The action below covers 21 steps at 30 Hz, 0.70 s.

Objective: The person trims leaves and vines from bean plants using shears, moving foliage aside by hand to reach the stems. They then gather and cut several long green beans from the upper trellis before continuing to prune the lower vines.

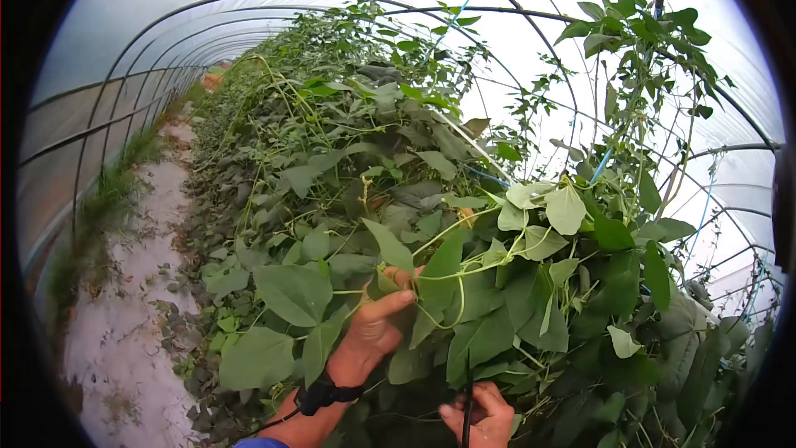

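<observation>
My left hand (375, 328) reaches up into the foliage, thumb and fingers closed on a green vine stem (419, 277) with broad leaves around it. Part of its fingers is hidden behind leaves. Low in the view, my right hand (485, 416) is wrapped around a slim black pointed tool (468, 398), tip upward. Whether it is a knife or a pair of scissors I cannot make out. The tip stands in front of a large leaf (481, 344), below and to the right of my left hand. A black band (325, 395) circles my left wrist.
Dense vines (332, 141) fill a long row down the tunnel greenhouse. Curved metal hoops (207, 5) carry the plastic cover. A pale ground path (137, 315) runs along the left. Blue strings (603, 164) and a white pole (473, 145) stand among the climbing plants at right.
</observation>
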Motion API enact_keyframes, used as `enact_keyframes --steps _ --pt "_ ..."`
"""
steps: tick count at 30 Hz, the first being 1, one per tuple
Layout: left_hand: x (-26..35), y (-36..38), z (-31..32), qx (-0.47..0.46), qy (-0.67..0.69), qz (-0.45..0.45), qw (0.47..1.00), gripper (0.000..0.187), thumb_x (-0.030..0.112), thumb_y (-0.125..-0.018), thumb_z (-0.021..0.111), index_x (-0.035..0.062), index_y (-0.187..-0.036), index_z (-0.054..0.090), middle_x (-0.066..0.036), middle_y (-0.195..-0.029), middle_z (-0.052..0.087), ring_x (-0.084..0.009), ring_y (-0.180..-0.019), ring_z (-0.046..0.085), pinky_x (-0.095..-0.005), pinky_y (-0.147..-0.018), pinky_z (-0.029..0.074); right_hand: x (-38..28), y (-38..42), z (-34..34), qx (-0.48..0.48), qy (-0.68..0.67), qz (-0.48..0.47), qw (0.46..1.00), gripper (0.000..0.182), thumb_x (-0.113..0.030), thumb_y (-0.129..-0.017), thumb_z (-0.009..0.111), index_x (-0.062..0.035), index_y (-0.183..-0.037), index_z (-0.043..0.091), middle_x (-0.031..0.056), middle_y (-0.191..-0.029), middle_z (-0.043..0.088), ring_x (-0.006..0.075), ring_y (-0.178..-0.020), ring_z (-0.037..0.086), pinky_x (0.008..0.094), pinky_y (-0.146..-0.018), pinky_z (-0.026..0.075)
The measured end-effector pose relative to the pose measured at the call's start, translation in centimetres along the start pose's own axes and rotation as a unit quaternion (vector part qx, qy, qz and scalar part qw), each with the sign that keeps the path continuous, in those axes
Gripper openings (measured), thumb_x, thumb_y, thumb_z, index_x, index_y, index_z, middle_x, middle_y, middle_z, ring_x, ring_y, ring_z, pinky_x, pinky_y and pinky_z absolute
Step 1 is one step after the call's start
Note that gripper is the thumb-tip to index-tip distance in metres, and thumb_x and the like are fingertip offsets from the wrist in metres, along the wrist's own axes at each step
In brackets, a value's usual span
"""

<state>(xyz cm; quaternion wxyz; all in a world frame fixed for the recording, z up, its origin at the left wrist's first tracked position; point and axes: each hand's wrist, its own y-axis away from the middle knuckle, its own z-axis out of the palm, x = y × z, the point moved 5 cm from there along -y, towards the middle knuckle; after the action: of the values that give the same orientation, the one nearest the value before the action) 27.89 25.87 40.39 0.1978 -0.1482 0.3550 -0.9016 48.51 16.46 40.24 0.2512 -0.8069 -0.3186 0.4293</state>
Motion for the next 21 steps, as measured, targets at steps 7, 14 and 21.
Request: enact_keyframes --steps 7,14,21 --pt "0.7 -0.4 -0.2 0.091 -0.004 0.034 0.995 0.017 0.005 -0.078 0.067 0.0027 -0.094 0.059 -0.009 -0.098 0.062 -0.0204 -0.102 0.057 -0.0371 -0.095 0.042 2.5 -1.0 3.9 -0.056 -0.101 0.086 0.99 0.029 -0.022 -0.081 0.074 0.0037 -0.089 0.063 0.0069 -0.069 0.057 0.0126 -0.065 0.052 0.0284 -0.063 0.044" --pt "0.9 -1.4 -1.3 0.092 0.073 0.016 0.993 0.024 0.013 -0.085 0.061 -0.0036 -0.103 0.06 -0.016 -0.101 0.064 -0.0262 -0.099 0.06 -0.0399 -0.093 0.048 8.6 -2.0 7.6 -0.113 -0.187 0.232 0.948 0.033 -0.035 -0.087 0.068 -0.0038 -0.095 0.059 -0.0001 -0.071 0.052 0.0057 -0.056 0.044 0.0195 -0.049 0.036" --pt "1.0 -0.2 -1.3 0.092 0.067 -0.004 0.993 0.023 0.012 -0.084 0.06 -0.0059 -0.098 0.062 -0.018 -0.103 0.064 -0.0269 -0.1 0.059 -0.0414 -0.098 0.045 7.1 -6.2 8.7 -0.156 -0.162 0.231 0.946 0.048 -0.052 -0.092 0.054 -0.0041 -0.094 0.06 -0.001 -0.066 0.049 0.0071 -0.053 0.038 0.022 -0.047 0.028"
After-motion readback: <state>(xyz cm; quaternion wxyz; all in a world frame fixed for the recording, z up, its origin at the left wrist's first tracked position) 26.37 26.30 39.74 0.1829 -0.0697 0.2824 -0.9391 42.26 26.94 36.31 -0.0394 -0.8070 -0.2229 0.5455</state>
